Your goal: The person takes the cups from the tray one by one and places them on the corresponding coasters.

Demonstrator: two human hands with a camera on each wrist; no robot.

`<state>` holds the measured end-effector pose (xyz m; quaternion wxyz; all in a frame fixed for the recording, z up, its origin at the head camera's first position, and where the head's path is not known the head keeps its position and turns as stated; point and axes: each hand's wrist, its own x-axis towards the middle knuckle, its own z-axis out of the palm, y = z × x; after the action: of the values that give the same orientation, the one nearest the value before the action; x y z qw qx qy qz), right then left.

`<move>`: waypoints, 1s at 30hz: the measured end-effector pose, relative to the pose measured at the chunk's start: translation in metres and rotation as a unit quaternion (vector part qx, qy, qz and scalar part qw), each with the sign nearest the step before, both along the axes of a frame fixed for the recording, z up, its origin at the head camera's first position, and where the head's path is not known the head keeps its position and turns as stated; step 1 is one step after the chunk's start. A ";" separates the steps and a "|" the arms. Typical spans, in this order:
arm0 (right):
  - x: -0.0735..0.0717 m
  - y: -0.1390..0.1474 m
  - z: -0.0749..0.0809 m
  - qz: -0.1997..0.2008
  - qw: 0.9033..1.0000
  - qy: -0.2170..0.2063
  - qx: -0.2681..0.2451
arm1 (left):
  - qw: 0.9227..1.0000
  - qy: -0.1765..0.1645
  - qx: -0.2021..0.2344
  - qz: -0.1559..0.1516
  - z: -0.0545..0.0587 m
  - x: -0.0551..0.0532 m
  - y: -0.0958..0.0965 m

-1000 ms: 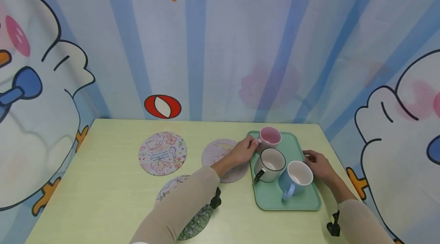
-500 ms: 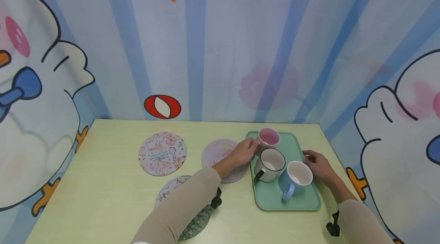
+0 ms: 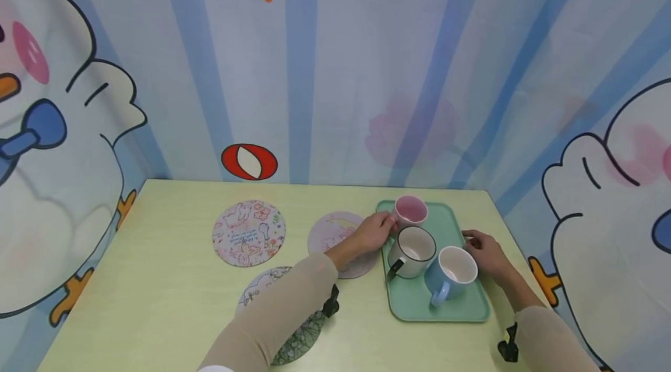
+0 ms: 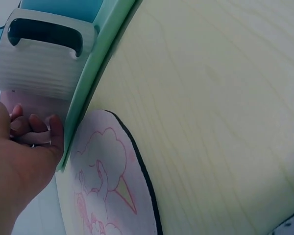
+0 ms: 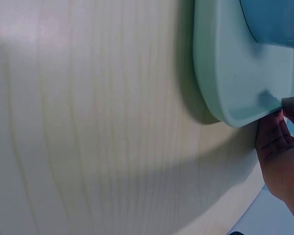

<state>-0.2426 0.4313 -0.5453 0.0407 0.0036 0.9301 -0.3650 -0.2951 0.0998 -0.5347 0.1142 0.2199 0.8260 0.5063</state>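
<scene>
My left hand (image 3: 374, 231) grips the handle of a pink mug (image 3: 411, 211) at the back of a green tray (image 3: 440, 311). In the left wrist view, my left fingers curl round that pale handle (image 4: 33, 138). A white mug (image 3: 411, 255) with a black rim and black handle stands just in front of the pink one. To its right is a blue mug (image 3: 441, 283) with its handle toward the front. My right hand (image 3: 486, 252) holds the tray's right edge, thumb over the rim and fingers below it, as the right wrist view shows.
A round pink-patterned mat (image 3: 249, 233) lies at the back left of the pale yellow table (image 3: 157, 279). A lilac mat (image 3: 341, 244) is partly under my left arm. Two more round mats, one with green leaves (image 3: 300, 342), are mostly covered by the sleeve. A printed curtain (image 3: 335, 69) hangs behind.
The pink mug has shifted slightly toward the left and front with my left hand, within the tray. My right hand stays at the tray's edge.
</scene>
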 end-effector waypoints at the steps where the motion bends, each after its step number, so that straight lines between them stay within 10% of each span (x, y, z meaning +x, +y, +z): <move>1: 0.000 0.000 0.000 -0.002 1.000 0.000 -0.001 | 1.000 -0.001 -0.001 0.000 0.000 0.000 0.000; 19: 0.003 -0.001 -0.003 -0.004 1.000 -0.005 0.001 | 0.999 0.031 0.029 0.028 0.001 0.000 0.001; 30: 0.003 -0.003 0.001 -0.001 1.000 0.006 -0.003 | 0.997 0.028 0.063 0.043 0.023 0.000 -0.015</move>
<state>-0.2391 0.4282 -0.5442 0.0348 0.0027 0.9290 -0.3683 -0.2950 0.0850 -0.5117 0.0553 0.2050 0.8038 0.5556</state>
